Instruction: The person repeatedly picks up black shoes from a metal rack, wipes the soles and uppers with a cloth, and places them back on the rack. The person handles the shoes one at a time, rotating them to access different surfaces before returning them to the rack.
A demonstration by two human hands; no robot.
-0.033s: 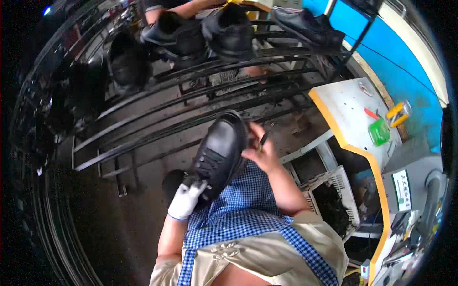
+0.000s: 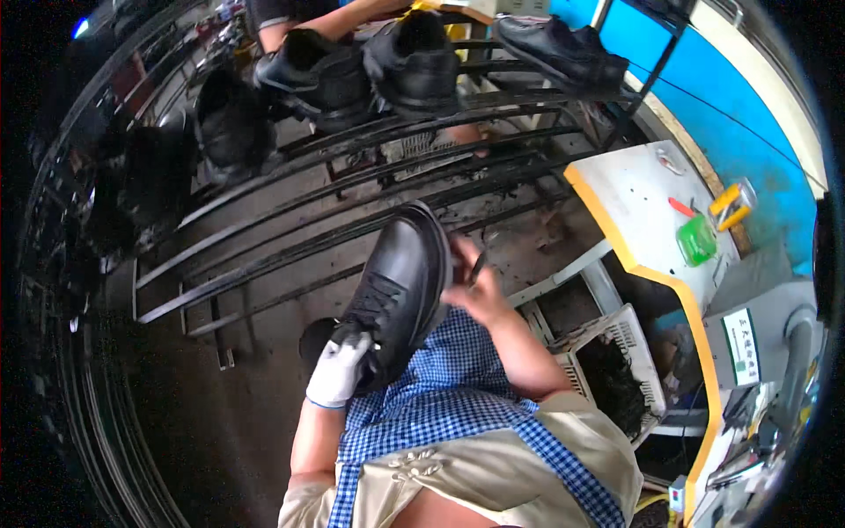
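Note:
A black lace-up shoe [image 2: 398,280] is raised before my apron, toe pointing away and its upper facing me. My left hand [image 2: 341,365], in a white glove, is closed on the heel end by the collar. Along the shoe's right edge is my bare right hand [image 2: 475,289], slightly blurred. A thin, dark, pen-shaped tool [image 2: 478,267] sticks up from its fingers; its exact kind is unclear. Whether the right fingertips touch the sole edge cannot be made out. Another dark rounded thing [image 2: 317,341] shows partly behind the gloved hand.
Black shoes [image 2: 412,66] stand along a dark metal rack [image 2: 352,198] ahead. Beyond it reaches another person's arm [image 2: 343,18]. At right is a white table with a yellow edge [image 2: 634,180], bearing a green container [image 2: 697,239]. Beneath sits a white crate [image 2: 647,352] of black scraps.
My right hand has shifted slightly left, closer to the shoe's edge, and the pen-shaped tool with it. The shoe has turned a little; my left hand keeps its hold.

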